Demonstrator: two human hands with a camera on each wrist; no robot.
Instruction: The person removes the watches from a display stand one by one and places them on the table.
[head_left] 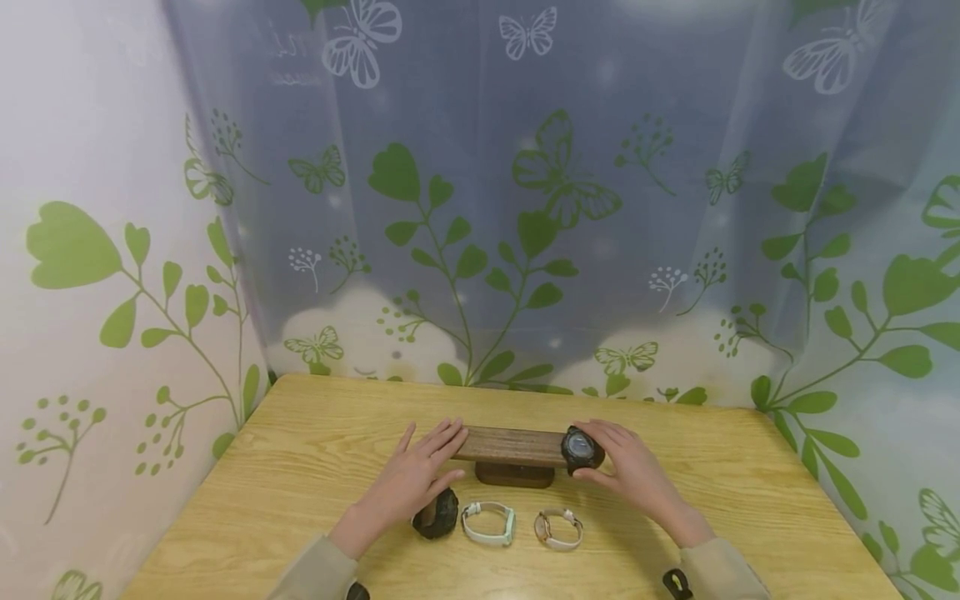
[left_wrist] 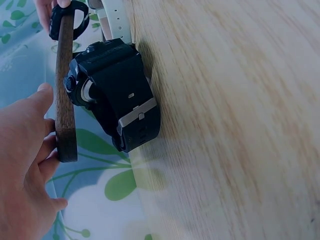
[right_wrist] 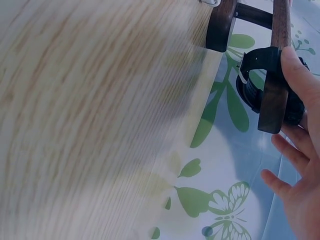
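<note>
A dark wooden watch stand [head_left: 513, 444], a bar on a short base [head_left: 515, 475], stands on the table. My left hand [head_left: 408, 475] holds the bar's left end, thumb on the near side and fingers at the far edge. Round the right end of the bar sits a black digital watch [head_left: 581, 448], its strap looped about the wood. My right hand [head_left: 641, 475] grips this watch between thumb and fingers; in the right wrist view the thumb lies on its strap [right_wrist: 265, 59]. Just below my left hand is a second black watch [left_wrist: 115, 75], its strap buckled.
In front of the stand lie a mint-green banded watch [head_left: 510, 527] and a small rose-gold watch [head_left: 543, 530] with a pale strap. The wooden table [head_left: 337, 417] meets a printed curtain [head_left: 480, 250] at the back and sides.
</note>
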